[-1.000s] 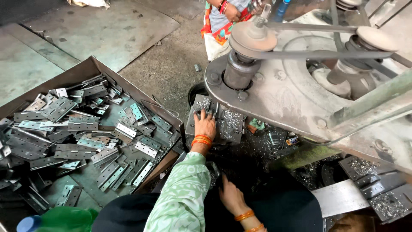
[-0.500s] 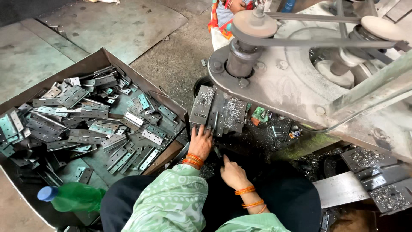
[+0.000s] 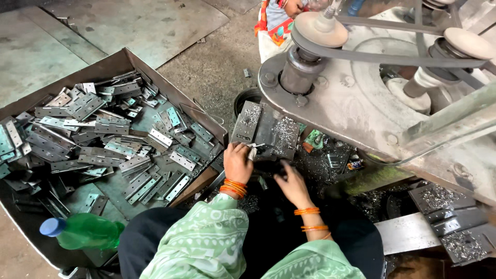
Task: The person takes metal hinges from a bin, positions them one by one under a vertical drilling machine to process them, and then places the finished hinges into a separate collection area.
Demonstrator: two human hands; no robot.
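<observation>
**A:** What is the left hand [image 3: 237, 163] gripping?

**B:** A small pale metal piece [image 3: 252, 151], pinched between thumb and fingers at the near edge of the grey metal block [image 3: 263, 133] under the machine. The piece looks slim and bright, its long axis running roughly near to far, its far tip touching the block.

**A:** And the right hand [image 3: 291, 185]?

**B:** It sits nearer and to the right, fingers loosely spread over the dark gap below the block, holding nothing that I can make out. So the piece lies to the far left of it, and the left hand is the closer one by far.

**A:** What surrounds them?

**B:** Bright metal shavings [image 3: 283, 131] lie heaped on the block. Left of it stands a big tray [image 3: 116, 64] full of flat hinge plates [image 3: 111, 126], with a green bottle [image 3: 85, 232] at its near corner. To the right and far rises the machine's belt and pulley [image 3: 320, 30].
</observation>
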